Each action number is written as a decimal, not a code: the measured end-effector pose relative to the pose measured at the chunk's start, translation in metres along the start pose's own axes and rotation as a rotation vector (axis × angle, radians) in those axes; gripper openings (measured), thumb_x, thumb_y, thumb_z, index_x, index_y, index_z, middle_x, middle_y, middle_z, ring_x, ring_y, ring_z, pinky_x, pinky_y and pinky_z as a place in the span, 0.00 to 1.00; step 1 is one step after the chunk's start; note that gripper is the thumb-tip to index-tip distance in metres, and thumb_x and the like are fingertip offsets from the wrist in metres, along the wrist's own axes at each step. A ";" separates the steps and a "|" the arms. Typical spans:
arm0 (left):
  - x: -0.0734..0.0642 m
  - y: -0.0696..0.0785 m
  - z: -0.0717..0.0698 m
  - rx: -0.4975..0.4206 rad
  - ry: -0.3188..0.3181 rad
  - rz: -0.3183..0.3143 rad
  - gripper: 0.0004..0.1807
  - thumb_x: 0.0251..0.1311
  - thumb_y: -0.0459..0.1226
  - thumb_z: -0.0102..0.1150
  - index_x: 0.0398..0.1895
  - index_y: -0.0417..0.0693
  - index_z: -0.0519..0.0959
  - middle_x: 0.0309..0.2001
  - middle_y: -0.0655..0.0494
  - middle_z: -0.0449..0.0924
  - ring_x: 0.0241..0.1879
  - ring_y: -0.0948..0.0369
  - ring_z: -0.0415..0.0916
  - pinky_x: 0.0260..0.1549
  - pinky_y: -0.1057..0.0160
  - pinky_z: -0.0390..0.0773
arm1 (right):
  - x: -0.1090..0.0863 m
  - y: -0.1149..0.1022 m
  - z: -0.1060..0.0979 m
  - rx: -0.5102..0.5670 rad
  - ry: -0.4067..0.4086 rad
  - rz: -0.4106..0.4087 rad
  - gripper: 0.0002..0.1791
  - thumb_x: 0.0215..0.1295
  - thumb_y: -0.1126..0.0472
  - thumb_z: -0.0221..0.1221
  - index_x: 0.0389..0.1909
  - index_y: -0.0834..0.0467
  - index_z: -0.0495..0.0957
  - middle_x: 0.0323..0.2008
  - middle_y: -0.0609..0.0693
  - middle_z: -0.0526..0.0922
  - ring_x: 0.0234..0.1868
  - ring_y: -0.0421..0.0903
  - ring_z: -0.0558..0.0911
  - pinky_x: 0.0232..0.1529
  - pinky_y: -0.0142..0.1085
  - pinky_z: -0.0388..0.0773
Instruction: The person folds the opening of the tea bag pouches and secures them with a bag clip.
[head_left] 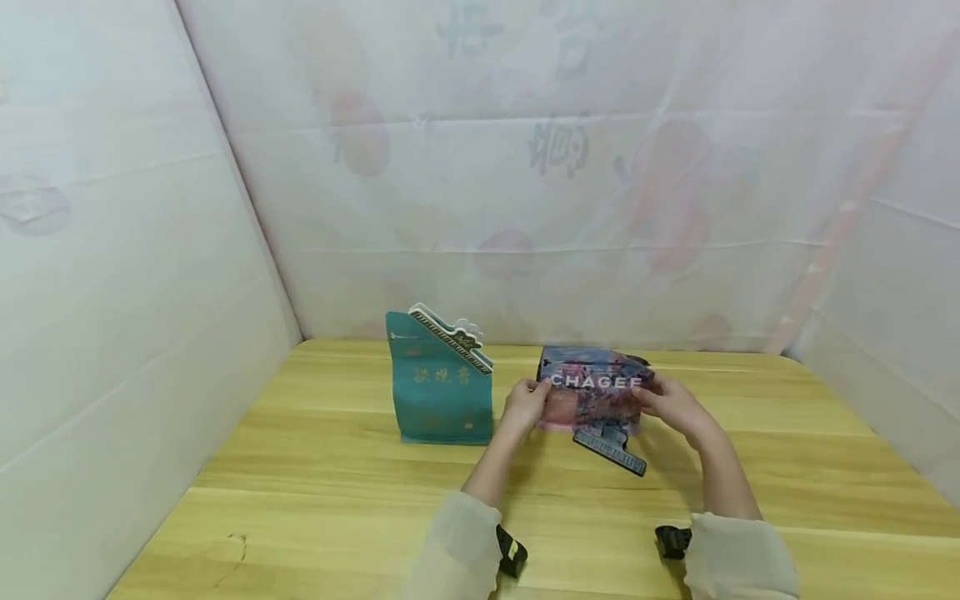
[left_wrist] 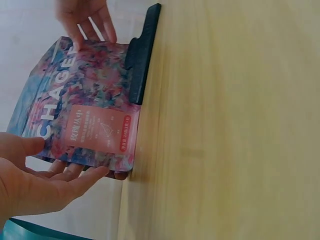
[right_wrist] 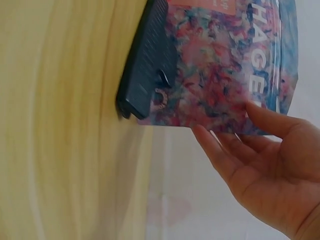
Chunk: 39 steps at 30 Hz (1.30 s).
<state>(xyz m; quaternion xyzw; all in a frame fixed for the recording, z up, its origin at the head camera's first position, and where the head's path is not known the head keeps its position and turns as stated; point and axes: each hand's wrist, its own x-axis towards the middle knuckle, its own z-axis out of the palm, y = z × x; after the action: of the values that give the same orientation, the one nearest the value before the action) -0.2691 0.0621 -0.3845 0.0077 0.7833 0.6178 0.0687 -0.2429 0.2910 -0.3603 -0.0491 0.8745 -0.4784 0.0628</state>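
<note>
A blue and pink floral pouch (head_left: 596, 400) marked CHAGEE stands upright on the table. My left hand (head_left: 525, 403) grips its left edge, the thumb on the front and the fingers at the side and behind. Its right edge is held by my right hand (head_left: 678, 407), thumb in front near the lettering and fingers behind. Against the lower front right of the pouch lies a dark clip (left_wrist: 144, 55), which neither hand touches. In the right wrist view the same clip (right_wrist: 142, 65) sits along the pouch's bottom edge.
To the left stands a teal pouch (head_left: 441, 404) with a white-edged decorative clip (head_left: 453, 337) set slantwise across its top right corner. The wooden table (head_left: 330, 517) ends at a pale fabric wall (head_left: 450, 192) behind the pouches, with more fabric at both sides.
</note>
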 end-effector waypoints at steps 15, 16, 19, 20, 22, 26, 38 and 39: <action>-0.011 -0.001 -0.011 0.099 -0.073 0.044 0.18 0.69 0.45 0.45 0.44 0.37 0.73 0.33 0.50 0.73 0.33 0.56 0.72 0.31 0.58 0.72 | -0.010 -0.003 -0.009 -0.088 -0.128 -0.012 0.28 0.74 0.61 0.38 0.60 0.84 0.48 0.56 0.78 0.60 0.57 0.69 0.64 0.53 0.52 0.64; -0.011 -0.001 -0.012 0.112 -0.077 0.046 0.18 0.69 0.45 0.45 0.44 0.37 0.73 0.33 0.50 0.73 0.33 0.57 0.72 0.31 0.58 0.72 | -0.011 -0.003 -0.010 -0.103 -0.128 -0.014 0.27 0.74 0.62 0.38 0.59 0.84 0.51 0.55 0.78 0.62 0.56 0.69 0.65 0.53 0.52 0.65; -0.010 0.000 -0.015 0.138 -0.096 0.046 0.17 0.68 0.44 0.45 0.43 0.37 0.73 0.32 0.50 0.73 0.32 0.57 0.72 0.31 0.59 0.71 | -0.013 -0.004 -0.011 -0.138 -0.128 -0.015 0.23 0.74 0.62 0.39 0.55 0.82 0.59 0.50 0.75 0.67 0.54 0.68 0.68 0.51 0.52 0.67; -0.009 0.000 -0.016 0.147 -0.103 0.049 0.17 0.68 0.44 0.45 0.43 0.37 0.73 0.32 0.50 0.73 0.32 0.57 0.72 0.30 0.60 0.71 | -0.013 -0.005 -0.012 -0.150 -0.127 -0.016 0.22 0.74 0.62 0.39 0.52 0.80 0.62 0.48 0.73 0.69 0.53 0.68 0.69 0.50 0.52 0.68; -0.008 0.001 -0.017 0.166 -0.114 0.054 0.17 0.68 0.44 0.45 0.43 0.37 0.73 0.31 0.50 0.73 0.31 0.57 0.71 0.29 0.61 0.70 | -0.013 -0.005 -0.013 -0.171 -0.124 -0.020 0.19 0.74 0.62 0.39 0.47 0.78 0.66 0.45 0.70 0.72 0.51 0.68 0.70 0.49 0.52 0.69; -0.008 0.005 -0.021 0.216 -0.129 0.056 0.18 0.69 0.44 0.43 0.45 0.37 0.73 0.30 0.51 0.71 0.31 0.58 0.69 0.29 0.60 0.69 | -0.012 -0.007 -0.014 -0.189 -0.120 -0.017 0.17 0.73 0.62 0.40 0.43 0.75 0.68 0.43 0.68 0.73 0.51 0.67 0.71 0.49 0.52 0.69; -0.017 0.010 -0.029 0.297 -0.146 0.082 0.14 0.71 0.39 0.40 0.41 0.37 0.71 0.23 0.51 0.66 0.23 0.59 0.63 0.21 0.63 0.63 | -0.016 -0.014 -0.011 -0.203 -0.151 -0.029 0.14 0.72 0.65 0.41 0.32 0.70 0.70 0.40 0.65 0.75 0.49 0.66 0.72 0.48 0.52 0.69; -0.017 0.010 -0.029 0.298 -0.146 0.083 0.13 0.71 0.39 0.40 0.41 0.37 0.71 0.23 0.51 0.65 0.22 0.59 0.62 0.21 0.63 0.63 | -0.016 -0.014 -0.010 -0.206 -0.151 -0.028 0.14 0.72 0.65 0.41 0.32 0.70 0.70 0.40 0.65 0.75 0.49 0.66 0.72 0.48 0.52 0.69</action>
<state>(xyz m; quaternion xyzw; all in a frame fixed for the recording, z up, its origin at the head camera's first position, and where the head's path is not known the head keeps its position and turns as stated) -0.2565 0.0346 -0.3667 0.0950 0.8582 0.4948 0.0981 -0.2282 0.2943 -0.3419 -0.1032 0.9110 -0.3820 0.1166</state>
